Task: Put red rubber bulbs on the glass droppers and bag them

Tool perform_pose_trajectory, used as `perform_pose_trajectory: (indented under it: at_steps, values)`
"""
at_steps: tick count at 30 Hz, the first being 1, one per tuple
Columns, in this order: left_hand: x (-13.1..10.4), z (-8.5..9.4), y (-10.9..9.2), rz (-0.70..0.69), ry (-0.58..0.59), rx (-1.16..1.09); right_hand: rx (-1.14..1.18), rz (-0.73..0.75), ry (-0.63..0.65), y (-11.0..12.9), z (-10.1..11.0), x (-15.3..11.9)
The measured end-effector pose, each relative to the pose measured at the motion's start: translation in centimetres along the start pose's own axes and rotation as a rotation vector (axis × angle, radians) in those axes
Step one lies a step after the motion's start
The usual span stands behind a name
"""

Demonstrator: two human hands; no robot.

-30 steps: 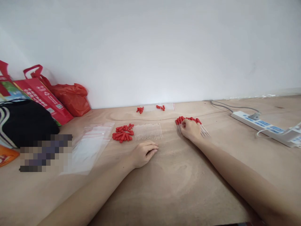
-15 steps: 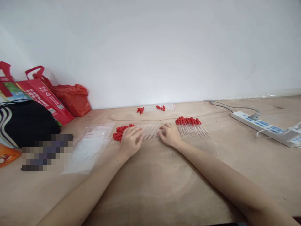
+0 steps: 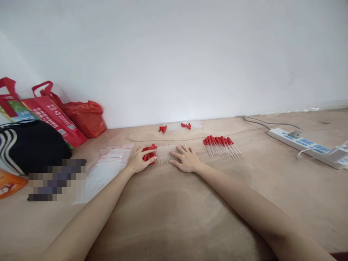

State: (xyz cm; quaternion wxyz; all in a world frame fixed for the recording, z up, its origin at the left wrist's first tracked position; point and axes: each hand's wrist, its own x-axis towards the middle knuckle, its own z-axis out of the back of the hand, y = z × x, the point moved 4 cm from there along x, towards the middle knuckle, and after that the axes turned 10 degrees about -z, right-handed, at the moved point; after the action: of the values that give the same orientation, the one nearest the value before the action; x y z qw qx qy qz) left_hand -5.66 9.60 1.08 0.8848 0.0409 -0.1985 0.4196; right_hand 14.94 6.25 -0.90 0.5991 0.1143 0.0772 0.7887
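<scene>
My left hand (image 3: pixel 138 159) rests at the left of a small heap of red rubber bulbs (image 3: pixel 148 152), thumb and fingers spread around the heap's edge. Just right of them, a row of thin clear dropper tubes (image 3: pixel 163 154) lies side by side on the table. Over that row's right end, my right hand (image 3: pixel 186 159) lies palm down with its fingers apart, hiding some tubes. Farther right, several droppers with red bulbs fitted (image 3: pixel 221 146) lie in a slanted row, bulbs toward the wall.
Clear zip bags (image 3: pixel 108 170) lie left of my hands. Near the wall are a bag with clear tubes (image 3: pixel 174 126) and loose red bulbs (image 3: pixel 163 129). A power strip (image 3: pixel 304 145) with cables stands at the right. Red bags (image 3: pixel 84 117) and a black drawstring bag (image 3: pixel 35 145) crowd the left.
My left hand has moved left, from the tubes' left end to the far side of the bulb heap, and its fingers have spread. My right hand has shifted left over the tubes and flattened.
</scene>
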Motion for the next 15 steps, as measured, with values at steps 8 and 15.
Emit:
perform_pose_trajectory:
  at_steps: [8, 15]
  values:
    - [1.3, -0.7, -3.1, -0.076, -0.011, -0.017, 0.032, -0.012, -0.049, -1.8, 0.1, -0.6]
    - [3.4, -1.9, -6.1, -0.152, -0.021, -0.072, 0.038, -0.05, -0.122, -3.9, 0.4, -2.1]
